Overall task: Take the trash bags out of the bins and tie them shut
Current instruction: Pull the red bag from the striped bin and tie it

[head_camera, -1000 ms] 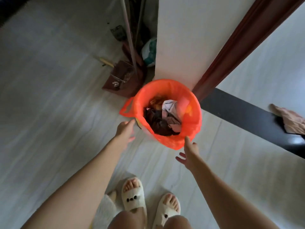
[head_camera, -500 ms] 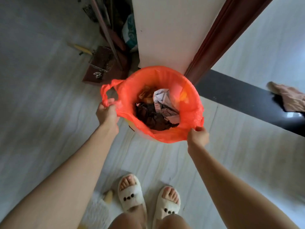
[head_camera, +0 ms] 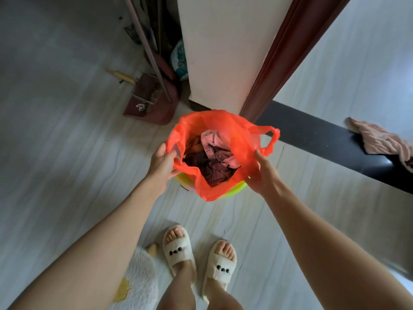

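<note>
The left hand [head_camera: 161, 162] and right hand [head_camera: 263, 173] each pinch a side of the thin orange trash bag [head_camera: 237, 142], which sits in the yellow-green bin [head_camera: 237, 189] beside the wall corner [head_camera: 223, 63]. Crumpled paper and dark scraps fill it. Open pale floor [head_camera: 67, 153] lies left.

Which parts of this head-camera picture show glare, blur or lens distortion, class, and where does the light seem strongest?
Head view: a bright glare spot sits on the glossy black strip near the pink cloth; the floor looks smeared and soft; the door frame leans, wide-angle distortion; the orange bag glows where light passes through; both hands stay fairly sharp.
</note>
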### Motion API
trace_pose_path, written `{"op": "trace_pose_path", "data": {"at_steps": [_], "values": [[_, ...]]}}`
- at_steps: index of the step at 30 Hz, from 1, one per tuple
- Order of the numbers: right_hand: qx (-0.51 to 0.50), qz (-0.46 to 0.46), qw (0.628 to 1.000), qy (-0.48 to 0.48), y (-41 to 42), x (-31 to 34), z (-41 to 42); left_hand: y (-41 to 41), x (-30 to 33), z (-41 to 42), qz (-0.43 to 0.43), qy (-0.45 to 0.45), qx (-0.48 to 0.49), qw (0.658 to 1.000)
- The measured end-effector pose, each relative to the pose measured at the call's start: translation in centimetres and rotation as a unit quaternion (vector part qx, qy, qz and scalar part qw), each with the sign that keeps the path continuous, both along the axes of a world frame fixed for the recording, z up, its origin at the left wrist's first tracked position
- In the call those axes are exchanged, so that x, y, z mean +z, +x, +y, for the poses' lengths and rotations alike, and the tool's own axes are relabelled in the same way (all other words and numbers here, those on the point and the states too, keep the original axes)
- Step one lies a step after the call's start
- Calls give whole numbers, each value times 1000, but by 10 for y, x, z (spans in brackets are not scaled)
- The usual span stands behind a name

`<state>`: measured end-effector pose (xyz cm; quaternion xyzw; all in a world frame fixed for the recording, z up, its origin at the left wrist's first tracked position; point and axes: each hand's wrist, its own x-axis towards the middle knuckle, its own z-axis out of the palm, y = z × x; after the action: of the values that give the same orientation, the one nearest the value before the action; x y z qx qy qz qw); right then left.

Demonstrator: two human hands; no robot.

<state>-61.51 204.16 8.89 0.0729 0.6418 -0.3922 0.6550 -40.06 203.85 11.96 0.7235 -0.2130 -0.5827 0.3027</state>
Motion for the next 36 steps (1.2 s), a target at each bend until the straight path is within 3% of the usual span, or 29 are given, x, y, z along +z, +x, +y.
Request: {"op": "trace_pose_path", "data": {"at_steps": [3,6,10,13,19,26,31,36], "values": [[92,112,989,12,2,6,4,1,11,9,-75,-69,-29,994],[131,237,962,-35,3,23,8,2,32,17,-68,-75,10,995],[168,279,942,-80,5,60,10,3,68,24,5,-70,111,991],[148,289,940,-105,8,94,13,6,97,29,8,-82,128,988],[120,295,937,-142,14,194,38,8,189,54,-31,-150,104,983],[103,350,914,-177,2,267,112,5,261,117,-85,-237,21,968],[98,380,894,-215,2,254,168,11,236,166,-133,-255,-52,956],[130,405,885,-190,-5,174,218,5,165,209,-118,-242,-55,962]]}}
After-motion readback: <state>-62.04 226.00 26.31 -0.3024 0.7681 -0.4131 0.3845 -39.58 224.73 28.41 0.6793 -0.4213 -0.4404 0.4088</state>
